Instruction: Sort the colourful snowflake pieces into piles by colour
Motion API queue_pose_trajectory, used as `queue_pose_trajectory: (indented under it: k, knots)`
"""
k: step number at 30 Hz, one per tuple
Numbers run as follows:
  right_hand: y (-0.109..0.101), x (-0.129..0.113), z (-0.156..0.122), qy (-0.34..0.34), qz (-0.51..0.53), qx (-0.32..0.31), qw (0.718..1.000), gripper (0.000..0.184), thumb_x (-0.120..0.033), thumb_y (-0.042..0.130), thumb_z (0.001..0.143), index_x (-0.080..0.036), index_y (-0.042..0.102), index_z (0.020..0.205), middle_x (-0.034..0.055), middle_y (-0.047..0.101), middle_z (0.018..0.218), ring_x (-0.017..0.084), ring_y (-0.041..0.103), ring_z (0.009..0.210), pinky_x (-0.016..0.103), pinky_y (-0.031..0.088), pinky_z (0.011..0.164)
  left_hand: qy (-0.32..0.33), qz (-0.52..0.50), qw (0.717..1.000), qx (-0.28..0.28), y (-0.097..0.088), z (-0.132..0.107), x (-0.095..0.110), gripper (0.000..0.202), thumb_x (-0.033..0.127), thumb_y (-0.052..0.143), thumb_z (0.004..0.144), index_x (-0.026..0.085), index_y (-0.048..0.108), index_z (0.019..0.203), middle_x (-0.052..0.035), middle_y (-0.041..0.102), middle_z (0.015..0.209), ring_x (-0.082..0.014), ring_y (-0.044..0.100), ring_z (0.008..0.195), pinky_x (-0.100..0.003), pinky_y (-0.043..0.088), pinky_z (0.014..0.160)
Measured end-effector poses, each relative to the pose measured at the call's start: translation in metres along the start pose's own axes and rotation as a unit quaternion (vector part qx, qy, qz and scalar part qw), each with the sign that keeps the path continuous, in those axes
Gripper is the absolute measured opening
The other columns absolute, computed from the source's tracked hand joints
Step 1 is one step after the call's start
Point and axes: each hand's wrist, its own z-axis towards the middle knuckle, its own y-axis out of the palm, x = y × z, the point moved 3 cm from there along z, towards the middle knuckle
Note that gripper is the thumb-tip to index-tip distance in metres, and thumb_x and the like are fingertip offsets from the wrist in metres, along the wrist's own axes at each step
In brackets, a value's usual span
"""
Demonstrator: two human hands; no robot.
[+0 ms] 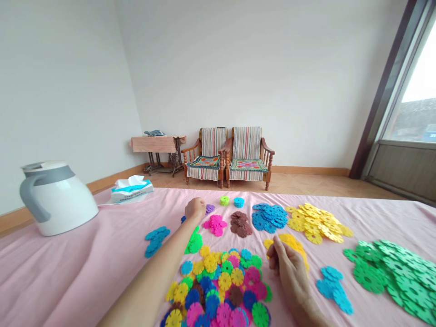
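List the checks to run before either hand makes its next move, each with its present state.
1. Left hand empty: cannot tell; its fingers are curled, close to the purple pile.
2. Orange pile fully in view: not ok; the right hand hides part of it.
3. Mixed pile down to one colour: not ok; many colours lie together.
4. Pink pile apart from brown pile: ok; a narrow gap shows.
5. Jug upright: ok; it stands left of the piles.
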Motion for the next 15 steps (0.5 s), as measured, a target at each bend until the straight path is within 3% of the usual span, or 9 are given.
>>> queue_pose_trajectory:
  k: [5, 8, 11, 15]
  knots:
    - [0.002, -0.002, -0.003, -0.013, -0.037, -0.012, 0.999, 0.052, -0.067, 0.039, 0.077, -0.019, 0.050, 0.058, -0.0044, 0.043, 0.045, 0.010, 0.040, 0.042, 0.022, 0.030, 0.042, 0.100, -0.043, 0.994, -0.028, -0.021, -0.037, 0.006, 0.019, 0.015, 0.054, 0.077, 0.019, 0.070, 0.087, -0.0034, 0.071, 0.091, -0.0157, 0.063, 0.085, -0.021, 0.044, 0.074]
    - [0.004, -0.003, -0.003, -0.043, -0.092, -0.034, 0.994, 0.050, -0.065, 0.038, 0.079, -0.020, 0.049, 0.058, -0.0040, 0.045, 0.046, 0.012, 0.044, 0.043, 0.023, 0.032, 0.043, 0.173, -0.075, 0.979, -0.078, -0.039, -0.080, 0.011, 0.018, 0.016, 0.055, 0.076, 0.020, 0.071, 0.082, 0.0005, 0.071, 0.081, -0.0129, 0.063, 0.074, -0.019, 0.044, 0.068]
    - [0.007, -0.001, -0.003, -0.088, -0.158, -0.064, 0.981, 0.045, -0.058, 0.038, 0.082, -0.021, 0.048, 0.059, -0.0041, 0.045, 0.048, 0.013, 0.046, 0.045, 0.023, 0.033, 0.044, 0.282, -0.118, 0.943, -0.128, -0.061, -0.132, 0.019, 0.021, 0.015, 0.051, 0.077, 0.019, 0.072, 0.078, -0.0004, 0.070, 0.075, -0.0138, 0.061, 0.070, -0.021, 0.043, 0.065]
    - [0.011, -0.003, -0.007, -0.174, -0.244, -0.090, 0.950, 0.033, -0.045, 0.044, 0.083, -0.022, 0.047, 0.060, -0.0042, 0.046, 0.051, 0.013, 0.046, 0.049, 0.023, 0.034, 0.048, 0.298, -0.130, 0.936, -0.132, -0.082, -0.183, 0.018, 0.021, 0.011, 0.051, 0.076, 0.020, 0.071, 0.076, 0.0003, 0.067, 0.073, -0.0130, 0.059, 0.069, -0.022, 0.041, 0.065]
